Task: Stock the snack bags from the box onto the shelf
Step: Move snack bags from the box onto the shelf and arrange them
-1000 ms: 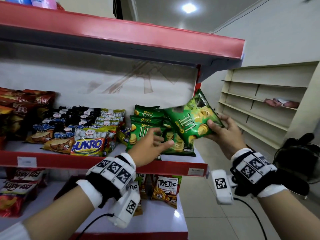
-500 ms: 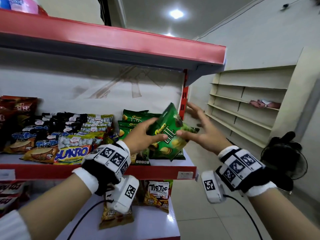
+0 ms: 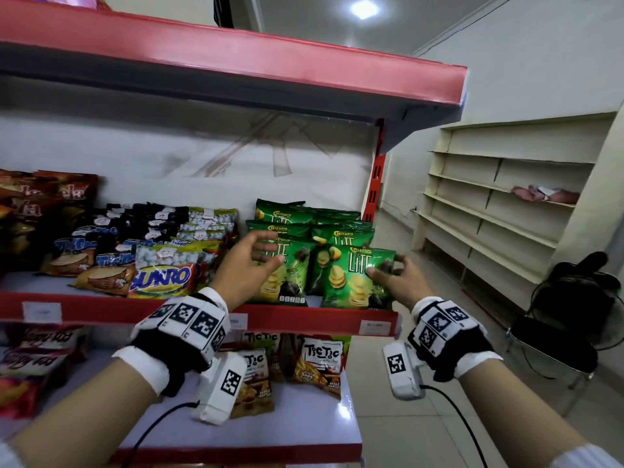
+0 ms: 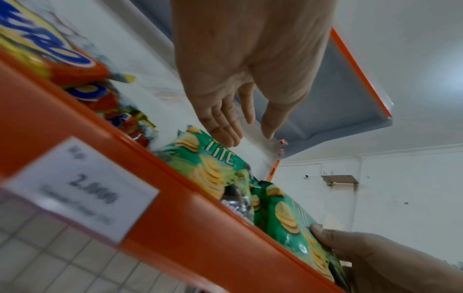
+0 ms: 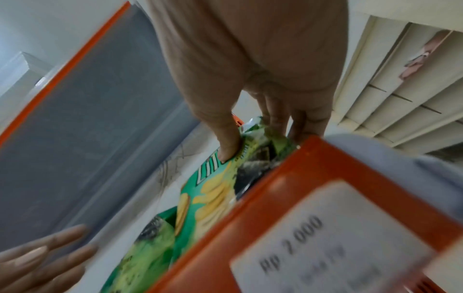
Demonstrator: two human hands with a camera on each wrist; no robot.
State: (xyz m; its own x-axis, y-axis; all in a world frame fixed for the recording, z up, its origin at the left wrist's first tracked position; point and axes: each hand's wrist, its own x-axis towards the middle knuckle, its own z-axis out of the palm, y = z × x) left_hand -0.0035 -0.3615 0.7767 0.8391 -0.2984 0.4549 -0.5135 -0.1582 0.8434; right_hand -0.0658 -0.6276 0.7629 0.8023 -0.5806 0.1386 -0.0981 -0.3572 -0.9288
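A green Lite chip bag [image 3: 351, 275] stands at the front right of the red-edged middle shelf [image 3: 304, 320]. My right hand [image 3: 393, 275] pinches its right edge, thumb on the front [image 5: 226, 150]. The same bag [image 4: 298, 237] shows in the left wrist view, low at the right. My left hand [image 3: 256, 261] hovers with straight fingers in front of a second green Lite bag [image 3: 287, 271] and holds nothing [image 4: 240, 126]. More green bags [image 3: 304, 219] are stacked behind these two. No box is in view.
Left of the green bags lie a Sukro bag [image 3: 162, 278], dark Tic Tac packs [image 3: 111, 238] and brown bags [image 3: 40, 211]. A red shelf [image 3: 236, 59] overhangs above. A lower shelf [image 3: 297, 430] holds Tic Tic bags [image 3: 320, 363]. Cream shelving [image 3: 499, 204] and a black fan [image 3: 574, 298] stand at the right.
The green bag went from mid-air between both hands down onto the shelf's front right. My left hand let go of it and now hovers with straight fingers; my right hand took its right edge.
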